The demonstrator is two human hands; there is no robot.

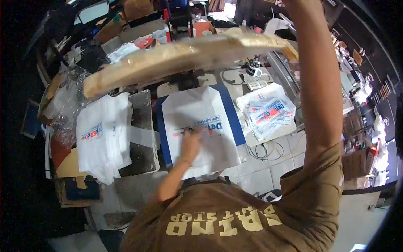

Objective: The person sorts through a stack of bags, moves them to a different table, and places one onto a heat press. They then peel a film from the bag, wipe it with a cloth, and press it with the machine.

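Note:
My left hand [191, 146], smeared by motion, is over a white bag-like sheet [180, 113] with blue and red lettering. It partly covers the print, and its fingers are too blurred to read. The sheet lies on a dark blue board [228, 107]. My right arm [319, 75] is raised, and its hand is cut off by the top edge. Beyond the board, a long wooden frame [176, 56] stands lifted and tilted, blurred along its edge.
To the left, a stack of white printed bags [103, 138] lies on a worn table [142, 109]. Printed white pieces [270, 113] are piled at right, near a power strip [256, 84]. Loose cables [266, 153] lie on the tiled floor. Clear plastic wrap [69, 101] and boxes crowd the far left.

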